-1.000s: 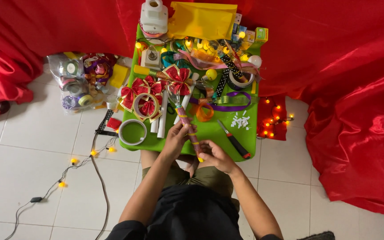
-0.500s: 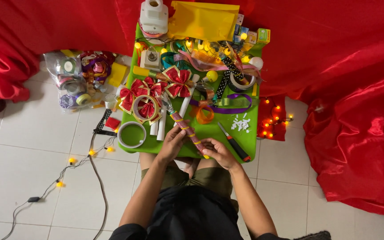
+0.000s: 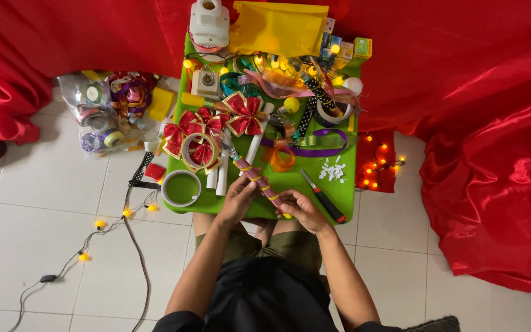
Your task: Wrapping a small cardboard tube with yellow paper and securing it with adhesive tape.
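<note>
both hands' fingers pinch the wrapped stick (tilted) over the green table.

Two hands are seen at the near edge of one green counter: the left hand and the right hand, and one ribbon-wrapped stick is held between them. Three red bows with gold edges are counted, one large and two smaller. One empty tape ring is laid at the near left corner, and three white sticks beside it. One craft knife, one yellow bag and one white glue gun stand are seen. One plastic bag of ribbon rolls is placed on the floor. The small lit bulbs cannot be counted exactly.
</note>
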